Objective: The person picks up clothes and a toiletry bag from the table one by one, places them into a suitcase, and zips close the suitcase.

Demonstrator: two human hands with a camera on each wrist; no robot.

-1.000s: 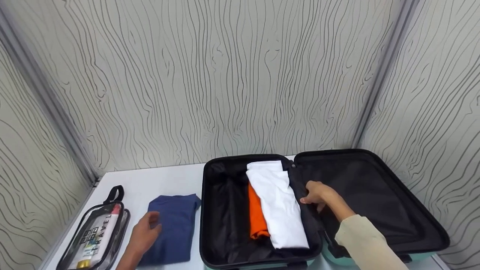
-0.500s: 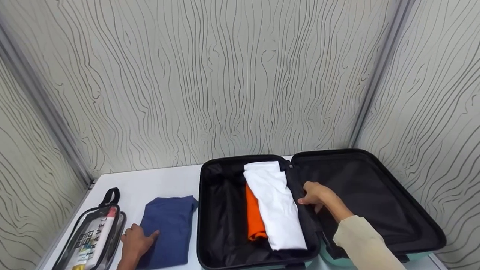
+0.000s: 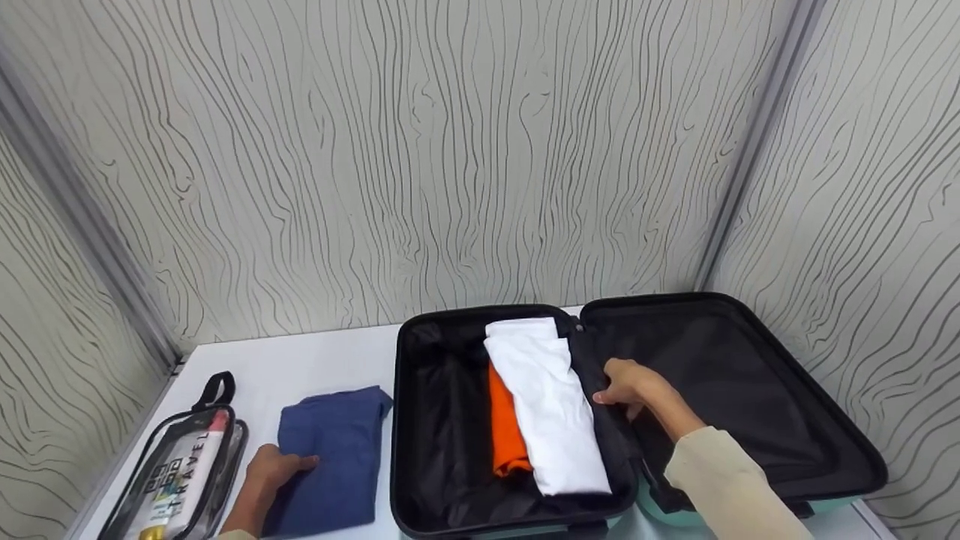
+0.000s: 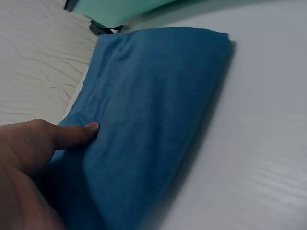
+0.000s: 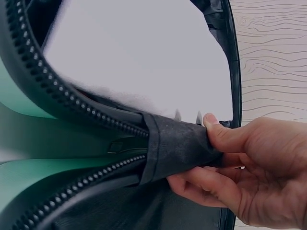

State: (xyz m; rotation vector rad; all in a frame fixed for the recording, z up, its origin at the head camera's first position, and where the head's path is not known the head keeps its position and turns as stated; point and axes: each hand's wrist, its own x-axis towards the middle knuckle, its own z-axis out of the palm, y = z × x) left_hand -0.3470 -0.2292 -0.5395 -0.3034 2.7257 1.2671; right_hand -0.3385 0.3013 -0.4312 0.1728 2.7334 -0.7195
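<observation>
At the left in the head view, a folded blue garment (image 3: pixel 341 450) lies on the white table (image 3: pixel 315 360). My left hand (image 3: pixel 266 480) pinches its left edge, thumb on top. The left wrist view shows that thumb (image 4: pixel 79 134) against the cloth; the other fingers are hidden beneath it. An open suitcase (image 3: pixel 397 420) with black lining spreads across the right. My right hand (image 3: pixel 634 386) grips the black fabric strip (image 5: pixel 177 143) joining its two halves, thumb on one side and fingers on the other. A white folded garment (image 3: pixel 555 412) lies in the left half, partly over an orange one (image 3: pixel 508 431).
A clear travel pouch (image 3: pixel 176 472) with a black loop handle and toiletries inside lies at the far left. Patterned wall panels (image 3: pixel 480 165) close off the back and both sides. The suitcase's right half (image 3: pixel 735 397) lies flat beside the right panel.
My left hand first hovered over the blue garment, then came down at its left edge and slid its fingers under it. My right hand has kept its grip on the fabric strip.
</observation>
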